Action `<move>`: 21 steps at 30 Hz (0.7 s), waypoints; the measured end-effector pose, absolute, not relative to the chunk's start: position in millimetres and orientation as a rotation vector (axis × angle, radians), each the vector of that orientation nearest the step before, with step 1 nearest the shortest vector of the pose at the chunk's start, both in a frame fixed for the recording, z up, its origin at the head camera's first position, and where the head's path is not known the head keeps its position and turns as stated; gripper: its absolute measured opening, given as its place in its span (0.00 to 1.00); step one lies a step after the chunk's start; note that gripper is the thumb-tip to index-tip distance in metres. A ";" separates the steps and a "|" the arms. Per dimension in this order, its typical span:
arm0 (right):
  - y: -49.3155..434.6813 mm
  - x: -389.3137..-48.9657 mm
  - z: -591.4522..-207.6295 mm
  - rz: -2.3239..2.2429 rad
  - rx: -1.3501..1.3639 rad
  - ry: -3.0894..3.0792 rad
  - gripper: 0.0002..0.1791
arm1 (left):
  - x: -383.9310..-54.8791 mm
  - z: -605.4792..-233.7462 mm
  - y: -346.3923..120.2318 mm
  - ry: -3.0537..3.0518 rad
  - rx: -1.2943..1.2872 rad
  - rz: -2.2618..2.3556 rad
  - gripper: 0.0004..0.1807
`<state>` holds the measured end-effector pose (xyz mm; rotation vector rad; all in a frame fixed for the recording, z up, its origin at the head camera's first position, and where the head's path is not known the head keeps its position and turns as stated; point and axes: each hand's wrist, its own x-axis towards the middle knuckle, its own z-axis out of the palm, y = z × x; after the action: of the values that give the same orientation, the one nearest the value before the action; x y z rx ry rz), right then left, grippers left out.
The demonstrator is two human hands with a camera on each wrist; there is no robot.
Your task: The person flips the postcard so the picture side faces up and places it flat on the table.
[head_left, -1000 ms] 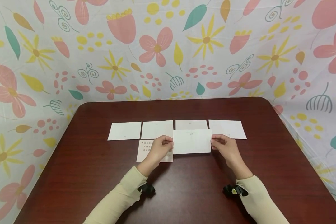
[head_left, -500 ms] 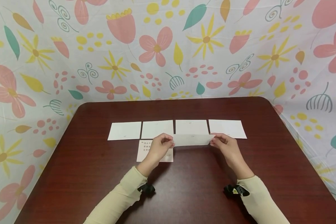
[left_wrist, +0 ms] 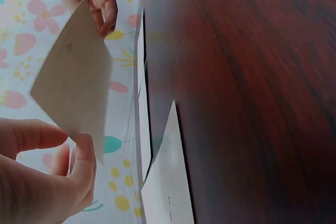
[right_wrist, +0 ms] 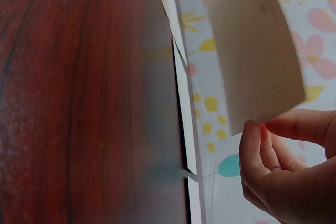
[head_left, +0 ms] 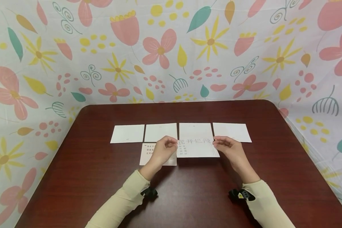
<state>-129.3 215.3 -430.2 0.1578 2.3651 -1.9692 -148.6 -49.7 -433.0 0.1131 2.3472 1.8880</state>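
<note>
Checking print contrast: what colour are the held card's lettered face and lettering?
The held card is white, its lettering grey; best in the head view.

The held card (head_left: 198, 150) looks like matt paper, the table (head_left: 192, 199) glossy wood.

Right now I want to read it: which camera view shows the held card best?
The head view: the held card shows its writing there. Both wrist views show its shaded other side, with a small mark.

4-card row (head_left: 194, 130) on tbl (head_left: 193, 193), behind L card (head_left: 146, 154) & in-air R card (head_left: 198, 150)
</note>
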 end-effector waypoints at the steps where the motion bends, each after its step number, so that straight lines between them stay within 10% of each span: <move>1: 215.6 -129.2 -431.0 -1.960 0.152 2.372 0.22 | -148.6 -433.0 -49.5 2.364 0.114 1.882 0.11; 21: 219.9 -128.8 -436.0 -1.833 0.202 2.474 0.23 | -144.7 -437.7 -40.2 2.528 0.251 1.696 0.25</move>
<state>-128.8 219.9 -436.0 0.2019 2.4743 -1.8332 -144.7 -40.2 -437.7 0.2509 2.5280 1.6961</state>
